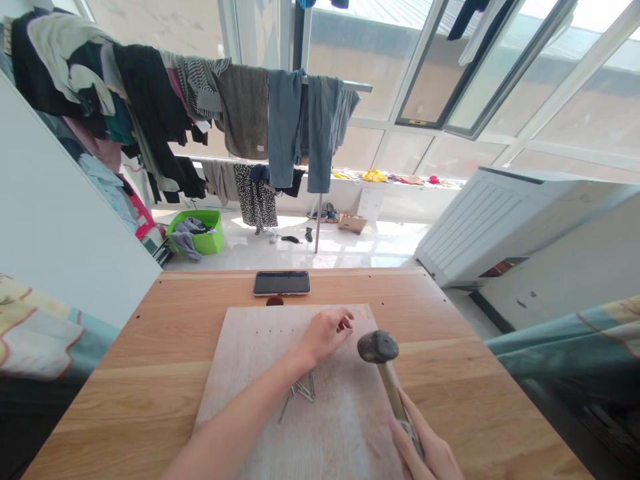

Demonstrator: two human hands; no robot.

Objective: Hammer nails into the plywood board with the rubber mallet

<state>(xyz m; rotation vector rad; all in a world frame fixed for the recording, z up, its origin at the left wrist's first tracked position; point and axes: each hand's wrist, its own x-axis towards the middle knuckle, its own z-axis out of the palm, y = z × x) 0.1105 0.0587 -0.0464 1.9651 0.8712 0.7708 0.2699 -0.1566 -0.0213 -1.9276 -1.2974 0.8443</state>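
My right hand (423,443) grips the wooden handle of a hammer (379,347), whose dark, thick head is raised at the right edge of a pale wooden board (240,373). Over the board's upper right part, my left hand (327,333) has its fingers curled in a pinch. Whatever is between those fingertips, if anything, is too small to make out. Several long metal nails (304,390) lie loose on the board, partly hidden by my left forearm. A row of small dark dots marks the board's upper left.
The board lies on a wooden table (450,380). A phone (281,283) rests beyond the board, with a small dark round thing (275,301) between them. Past the table are a clothes rack (363,87), a green basket (215,240) and a white cabinet (490,220).
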